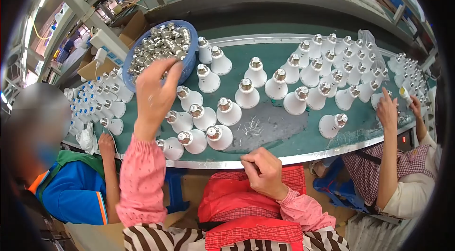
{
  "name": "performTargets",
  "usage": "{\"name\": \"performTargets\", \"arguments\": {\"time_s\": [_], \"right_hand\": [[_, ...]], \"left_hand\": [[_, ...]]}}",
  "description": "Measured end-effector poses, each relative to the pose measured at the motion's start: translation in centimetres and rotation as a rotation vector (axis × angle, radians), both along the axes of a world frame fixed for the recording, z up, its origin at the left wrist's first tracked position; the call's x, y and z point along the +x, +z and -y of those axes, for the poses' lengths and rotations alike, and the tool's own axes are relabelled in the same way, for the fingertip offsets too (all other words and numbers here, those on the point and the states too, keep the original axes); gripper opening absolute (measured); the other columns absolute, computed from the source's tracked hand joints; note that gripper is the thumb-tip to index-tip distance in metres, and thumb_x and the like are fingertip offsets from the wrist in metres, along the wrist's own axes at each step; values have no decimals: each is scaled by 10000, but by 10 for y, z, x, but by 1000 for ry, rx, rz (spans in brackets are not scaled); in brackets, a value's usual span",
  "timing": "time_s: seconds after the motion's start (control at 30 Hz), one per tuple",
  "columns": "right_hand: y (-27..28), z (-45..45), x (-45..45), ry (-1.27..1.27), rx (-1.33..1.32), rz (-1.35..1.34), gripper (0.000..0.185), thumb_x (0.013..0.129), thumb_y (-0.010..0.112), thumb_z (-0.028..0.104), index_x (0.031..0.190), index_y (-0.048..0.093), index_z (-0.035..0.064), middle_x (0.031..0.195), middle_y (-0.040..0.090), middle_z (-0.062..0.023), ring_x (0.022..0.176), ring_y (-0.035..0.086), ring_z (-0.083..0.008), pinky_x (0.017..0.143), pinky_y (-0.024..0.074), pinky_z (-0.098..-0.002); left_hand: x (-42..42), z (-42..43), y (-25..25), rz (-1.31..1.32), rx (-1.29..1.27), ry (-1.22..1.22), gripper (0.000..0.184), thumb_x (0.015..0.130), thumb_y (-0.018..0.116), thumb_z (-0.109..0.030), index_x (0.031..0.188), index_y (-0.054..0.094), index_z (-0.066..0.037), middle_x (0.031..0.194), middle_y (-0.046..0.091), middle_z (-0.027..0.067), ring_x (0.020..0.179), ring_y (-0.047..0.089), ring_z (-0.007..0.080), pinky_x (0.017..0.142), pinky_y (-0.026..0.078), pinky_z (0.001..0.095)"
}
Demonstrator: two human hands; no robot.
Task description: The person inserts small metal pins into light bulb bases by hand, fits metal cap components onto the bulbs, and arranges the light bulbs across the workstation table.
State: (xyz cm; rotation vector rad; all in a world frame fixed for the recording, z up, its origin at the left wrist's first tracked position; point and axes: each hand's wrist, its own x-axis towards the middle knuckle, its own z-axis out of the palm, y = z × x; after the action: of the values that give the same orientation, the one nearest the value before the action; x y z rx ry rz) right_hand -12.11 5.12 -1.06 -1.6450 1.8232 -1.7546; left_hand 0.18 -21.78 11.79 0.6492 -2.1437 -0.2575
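My left hand (156, 91) is raised in front of a blue basket (192, 56) heaped with metal lamp caps (159, 45). Its fingers are curled together, and whatever they may hold is hidden. At the table's front edge, my right hand (265, 171) is closed, thumb against the bent fingers; its contents cannot be made out. White bulbs with silver screw caps stand between the hands and beyond, among them a bulb (219, 137) near the edge. Small thin metal pins (253, 127) lie scattered on a dark grey patch of the green table (279, 149).
On the left, a co-worker in a blue shirt (76, 194) sits beside blue-tipped bulbs (90, 109). A co-worker's hand (388, 109) on the right is near more bulbs (348, 97). Behind the basket are a cardboard box (90, 66) and a power strip (108, 47).
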Motion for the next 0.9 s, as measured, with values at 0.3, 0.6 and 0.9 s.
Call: {"name": "performTargets", "arguments": {"time_s": [0.3, 0.6, 0.9], "right_hand": [[0, -5, -4, 37, -16, -31, 152, 812, 763, -41, 924, 688, 29, 792, 630, -108, 695, 651, -302, 590, 501, -391], [-1, -6, -9, 76, -42, -37, 181, 787, 760, -58, 927, 693, 35, 794, 655, -103, 671, 651, -278, 586, 508, -373], [-4, -7, -7, 60, -49, -43, 162, 799, 755, -59, 920, 688, 26, 790, 646, -104, 677, 647, -282, 589, 503, -376]], "left_hand": [[-171, 138, -13, 1146, 194, -21, 850, 851, 609, -815, 1163, 801, -49, 1193, 748, 226, 1146, 701, 409, 983, 543, 500], [-181, 79, 10, 1578, 509, -236, 945, 859, 593, -850, 1201, 777, 12, 1257, 718, 210, 1197, 672, 357, 979, 524, 500], [-151, 75, 5, 1429, 479, -389, 782, 891, 657, -743, 1118, 799, -8, 1178, 750, 187, 1060, 723, 337, 877, 562, 457]]}}
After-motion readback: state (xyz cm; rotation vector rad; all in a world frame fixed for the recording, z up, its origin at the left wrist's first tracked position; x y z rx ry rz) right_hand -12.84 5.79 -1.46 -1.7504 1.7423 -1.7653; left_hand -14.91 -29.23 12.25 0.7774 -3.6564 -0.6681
